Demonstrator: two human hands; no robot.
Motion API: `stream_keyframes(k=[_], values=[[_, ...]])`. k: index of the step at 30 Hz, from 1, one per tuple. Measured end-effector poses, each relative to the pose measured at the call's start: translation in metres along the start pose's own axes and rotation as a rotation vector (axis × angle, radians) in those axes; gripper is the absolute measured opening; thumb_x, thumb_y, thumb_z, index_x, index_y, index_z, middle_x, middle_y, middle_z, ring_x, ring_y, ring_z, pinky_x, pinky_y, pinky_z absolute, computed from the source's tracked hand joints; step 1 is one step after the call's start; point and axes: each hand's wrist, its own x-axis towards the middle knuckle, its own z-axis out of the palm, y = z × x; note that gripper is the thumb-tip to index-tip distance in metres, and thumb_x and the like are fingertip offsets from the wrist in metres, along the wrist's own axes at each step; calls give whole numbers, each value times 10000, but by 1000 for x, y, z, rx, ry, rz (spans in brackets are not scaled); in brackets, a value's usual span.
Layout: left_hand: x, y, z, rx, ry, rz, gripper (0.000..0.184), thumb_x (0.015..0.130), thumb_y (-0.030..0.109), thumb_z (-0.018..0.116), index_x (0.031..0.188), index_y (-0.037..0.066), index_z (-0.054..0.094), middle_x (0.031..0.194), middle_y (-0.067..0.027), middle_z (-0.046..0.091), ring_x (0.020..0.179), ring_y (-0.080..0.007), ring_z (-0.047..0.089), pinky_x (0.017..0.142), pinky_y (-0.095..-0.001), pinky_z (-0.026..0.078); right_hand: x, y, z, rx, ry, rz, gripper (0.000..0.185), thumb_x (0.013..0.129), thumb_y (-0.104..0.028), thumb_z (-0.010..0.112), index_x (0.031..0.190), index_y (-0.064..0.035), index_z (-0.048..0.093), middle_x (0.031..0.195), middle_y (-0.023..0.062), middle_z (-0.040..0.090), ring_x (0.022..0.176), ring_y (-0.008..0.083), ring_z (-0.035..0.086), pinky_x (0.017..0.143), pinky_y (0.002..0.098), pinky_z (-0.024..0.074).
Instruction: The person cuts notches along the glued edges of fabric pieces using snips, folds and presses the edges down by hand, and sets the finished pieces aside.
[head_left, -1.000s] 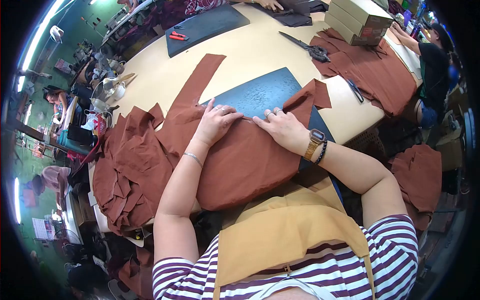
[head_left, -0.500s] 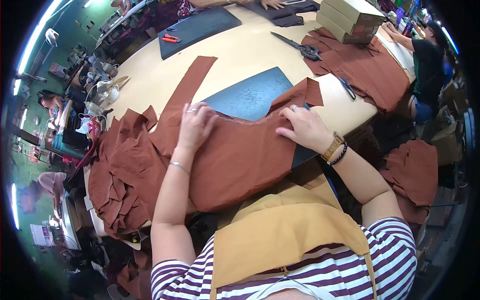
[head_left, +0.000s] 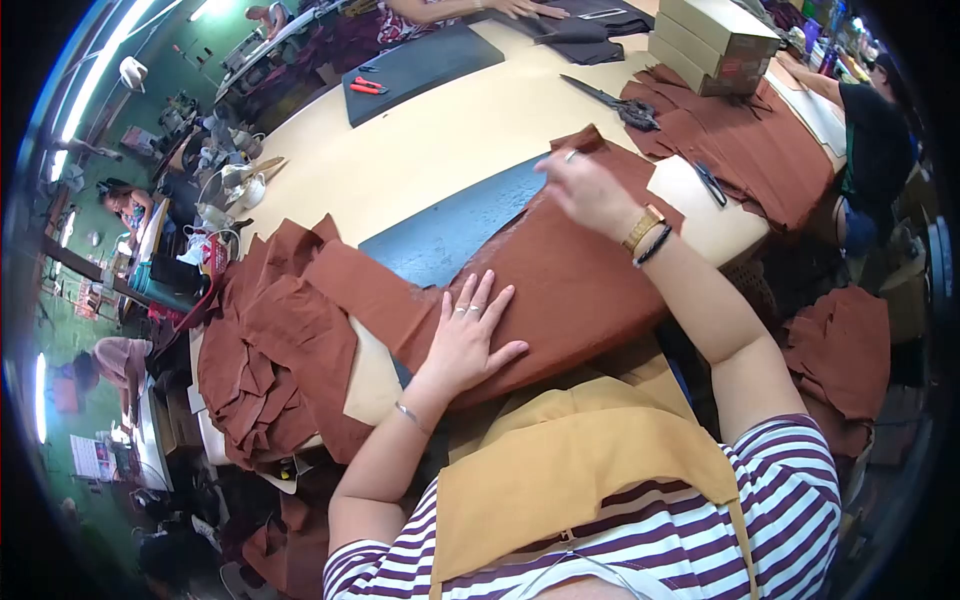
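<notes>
A rust-brown cut piece of fabric (head_left: 560, 290) with a curved edge lies over a dark blue-grey board (head_left: 440, 235) at the front of the table. My left hand (head_left: 470, 335) rests flat on the fabric with its fingers spread, rings showing on them. Over the upper right part of the fabric is my right hand (head_left: 595, 195), its fingers bent and blurred by motion near the curved edge. Whether it pinches the cloth cannot be made out. Left of the piece, a crumpled heap of the same brown fabric (head_left: 275, 340) sits on the table edge.
Large black scissors (head_left: 630, 108) and smaller dark snips (head_left: 710, 183) lie to the right. Stacked brown fabric (head_left: 740, 150) and cardboard boxes (head_left: 705, 50) stand beyond. A second dark board (head_left: 430, 70) carries a red cutter (head_left: 369, 86). Co-workers are at the far side and right.
The fabric piece has shifted right and turned, its long strip swinging down to the left. My left hand has moved down and flattened; my right hand has lifted up and away from the near edge.
</notes>
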Motion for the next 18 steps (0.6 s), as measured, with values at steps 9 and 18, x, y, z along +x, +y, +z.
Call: stream_keyframes(k=[9, 18], values=[[39, 5, -7, 2, 276, -190, 508, 879, 379, 664, 1274, 74, 571, 1273, -157, 556, 1208, -335, 508, 980, -558, 400, -35, -8, 30, -53, -108, -139, 303, 892, -90, 604, 1194, -65, 610, 1176, 122, 638, 1077, 305, 594, 938, 409, 483], [43, -26, 1, -228, 408, -51, 140, 884, 121, 660, 1004, 60, 699, 887, -122, 639, 828, -314, 632, 748, -408, 519, -35, -4, 31, -187, -189, -233, 310, 908, -93, 540, 1210, -92, 614, 1181, 94, 612, 1093, 274, 583, 933, 386, 480]])
